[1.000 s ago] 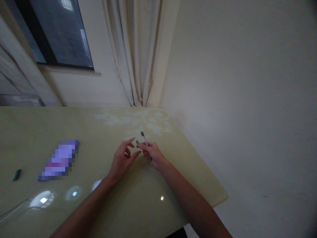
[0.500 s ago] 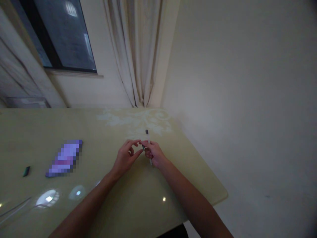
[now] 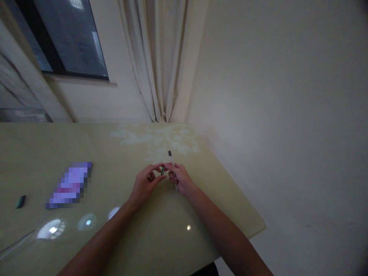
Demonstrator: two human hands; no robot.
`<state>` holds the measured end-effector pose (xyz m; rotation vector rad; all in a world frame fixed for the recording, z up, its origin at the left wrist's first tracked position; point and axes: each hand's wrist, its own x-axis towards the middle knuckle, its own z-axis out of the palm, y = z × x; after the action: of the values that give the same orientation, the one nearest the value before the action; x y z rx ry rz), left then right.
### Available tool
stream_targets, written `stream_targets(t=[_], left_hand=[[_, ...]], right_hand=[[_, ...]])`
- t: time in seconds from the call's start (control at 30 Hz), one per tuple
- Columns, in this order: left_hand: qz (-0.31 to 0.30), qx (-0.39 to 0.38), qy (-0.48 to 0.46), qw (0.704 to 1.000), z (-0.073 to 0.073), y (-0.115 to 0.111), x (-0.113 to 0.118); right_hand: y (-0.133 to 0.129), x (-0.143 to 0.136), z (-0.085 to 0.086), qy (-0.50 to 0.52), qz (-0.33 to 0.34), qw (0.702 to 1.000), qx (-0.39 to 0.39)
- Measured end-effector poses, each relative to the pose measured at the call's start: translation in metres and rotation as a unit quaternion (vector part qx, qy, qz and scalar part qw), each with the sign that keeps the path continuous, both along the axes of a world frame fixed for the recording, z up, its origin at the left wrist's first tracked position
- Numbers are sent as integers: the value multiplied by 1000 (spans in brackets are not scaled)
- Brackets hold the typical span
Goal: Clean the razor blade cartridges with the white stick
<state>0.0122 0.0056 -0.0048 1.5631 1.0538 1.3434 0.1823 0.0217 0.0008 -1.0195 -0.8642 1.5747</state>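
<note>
My left hand (image 3: 145,184) pinches a small dark green piece (image 3: 163,170) upright between its thumb and fingertips. The fingers of my right hand (image 3: 180,178) are wrapped round a slim, whitish, pen-like stick (image 3: 173,159) with a dark end that points away from me. Its lower end shows below the hand. My right fingertips meet the top of the green piece, though I cannot tell how firmly they grip it. Both hands are close together above the table, and the stick's middle is hidden by the fingers.
On the pale glossy table (image 3: 138,237) a blurred-out purple flat object (image 3: 69,185) lies left of my hands. Farther left is another small dark green piece (image 3: 21,201). A thin cable (image 3: 18,242) runs near the left edge. Curtains (image 3: 161,57) and walls stand behind and right.
The green piece has turned more upright and shows more clearly between the left fingers. The view has shifted slightly, so the things at the left appear farther left.
</note>
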Motion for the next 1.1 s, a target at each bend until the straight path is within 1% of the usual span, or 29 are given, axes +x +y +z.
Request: stream_targets(t=[0.3,0.5,0.63,0.7,0.77,0.83,0.93,1.0,1.1], left_hand=[[15,60,44,997,-5,3,-3],[-9,104,96,990,-10,6,-7],[-2,110,109,988,-9,4,-6],[8,104,107,989,-7,3,-5],[26,97,100,990,-5,2,-6],[51,91,90,990,-5,1,-8],[75,84,78,991,-5,3,-11],[86,82,74,990,-6,4,-12],[93,86,70,989,-7,5,-13]], right_hand=[[-2,-3,-1,-21,20,1000,7],[0,-1,-4,-21,22,999,10],[0,-2,-4,-22,27,999,9],[-1,-1,-3,-31,20,999,28],[-2,2,-1,-67,11,995,69],[-4,7,1,-146,11,981,130],[-8,14,6,-282,22,932,225],[-12,16,8,-324,29,909,261],[-16,15,11,-354,42,888,291]])
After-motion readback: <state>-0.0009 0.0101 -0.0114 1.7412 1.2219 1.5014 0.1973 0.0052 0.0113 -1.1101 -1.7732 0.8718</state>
